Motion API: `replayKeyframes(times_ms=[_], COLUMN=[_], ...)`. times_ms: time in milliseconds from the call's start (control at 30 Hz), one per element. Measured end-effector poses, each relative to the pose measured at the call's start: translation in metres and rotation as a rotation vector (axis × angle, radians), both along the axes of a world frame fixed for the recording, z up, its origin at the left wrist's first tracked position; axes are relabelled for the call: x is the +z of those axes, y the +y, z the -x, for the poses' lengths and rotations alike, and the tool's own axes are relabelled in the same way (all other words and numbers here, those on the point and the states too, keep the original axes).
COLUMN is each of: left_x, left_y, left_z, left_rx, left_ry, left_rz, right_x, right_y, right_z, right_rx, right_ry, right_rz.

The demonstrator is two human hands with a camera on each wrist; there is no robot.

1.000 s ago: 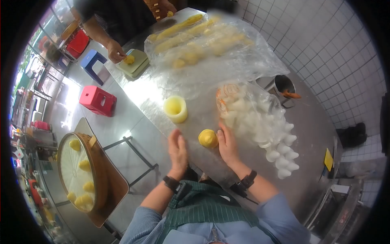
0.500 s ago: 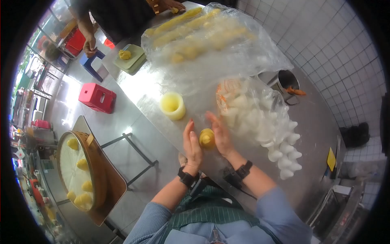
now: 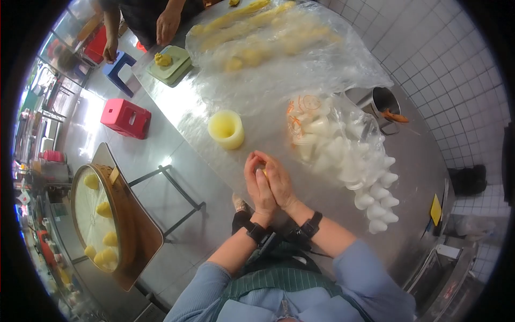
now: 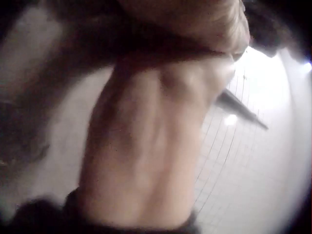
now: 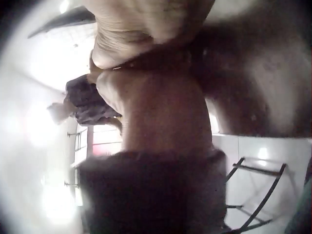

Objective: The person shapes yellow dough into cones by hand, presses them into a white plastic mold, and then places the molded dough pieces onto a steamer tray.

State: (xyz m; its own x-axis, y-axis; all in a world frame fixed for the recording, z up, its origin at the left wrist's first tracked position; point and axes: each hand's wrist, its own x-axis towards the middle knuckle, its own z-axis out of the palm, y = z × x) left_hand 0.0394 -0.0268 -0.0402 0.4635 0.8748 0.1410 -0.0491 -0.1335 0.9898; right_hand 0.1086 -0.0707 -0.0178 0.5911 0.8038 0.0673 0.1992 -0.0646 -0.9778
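In the head view my left hand (image 3: pixel 257 188) and right hand (image 3: pixel 280 183) are cupped together above the near edge of the steel table, fingers curved round a yellow dough ball (image 3: pixel 264 171). Only a sliver of the ball shows between the thumbs; the palms hide the rest. Just beyond the fingertips stands a thick-walled, pale yellow cup (image 3: pixel 232 144) with a deep hollow. Both wrist views are dark and filled by the pressed-together hands and wrists, so the dough stays hidden there.
White cone-shaped cups (image 3: pixel 378 206) spill from a clear bag to the right, near a metal pitcher (image 3: pixel 370 102). Plastic covers yellow dough (image 3: pixel 252 56) at the back. Another person stands by a scale (image 3: pixel 174 70). A round tray (image 3: pixel 86 214) holds yellow pieces at left.
My hands have come together from either side of the dough ball and now enclose it. The other person has let go of the yellow lump on the scale.
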Motion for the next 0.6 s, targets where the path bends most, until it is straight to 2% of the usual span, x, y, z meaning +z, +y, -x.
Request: replayKeyframes(times_ms=[67,133,200,300,333,400,433,467,533,567,600], left_x=[0.005,-0.004,-0.014,-0.024,-0.014,0.003,-0.007,-0.010,-0.008,-0.009,-0.008], left_y=[0.009,0.022,0.026,0.002,0.002,0.007,0.014,0.017,0.026,0.024,0.021], left_z=[-0.001,0.003,0.002,0.011,0.014,0.005,0.004,0.008,0.016,0.022,0.022], left_rx=[-0.019,-0.012,-0.006,-0.015,-0.014,-0.028,-0.035,-0.030,0.022,0.036,0.037], left_ry=[0.004,-0.106,-0.166,-0.248,-0.240,-0.068,-0.138,-0.145,-0.206,-0.244,-0.238], left_rz=[0.037,0.116,0.146,0.312,0.320,0.098,0.204,0.204,0.137,0.173,0.176], right_x=[-0.005,-0.011,-0.015,-0.022,-0.017,-0.004,-0.012,-0.020,-0.020,-0.021,-0.020], right_y=[-0.010,-0.018,-0.014,0.004,0.002,-0.003,-0.008,-0.012,-0.010,-0.011,-0.004], right_z=[0.009,0.004,-0.005,-0.003,0.003,0.008,0.005,0.002,-0.006,-0.015,-0.013], right_rx=[-0.089,-0.063,-0.158,-0.060,-0.062,-0.009,0.015,0.021,-0.083,-0.091,-0.092], right_ry=[0.143,0.185,0.316,0.267,0.275,0.208,0.227,0.221,0.428,0.330,0.337], right_rz=[-0.074,-0.091,-0.124,-0.118,-0.111,-0.052,-0.055,-0.054,-0.166,-0.180,-0.176])
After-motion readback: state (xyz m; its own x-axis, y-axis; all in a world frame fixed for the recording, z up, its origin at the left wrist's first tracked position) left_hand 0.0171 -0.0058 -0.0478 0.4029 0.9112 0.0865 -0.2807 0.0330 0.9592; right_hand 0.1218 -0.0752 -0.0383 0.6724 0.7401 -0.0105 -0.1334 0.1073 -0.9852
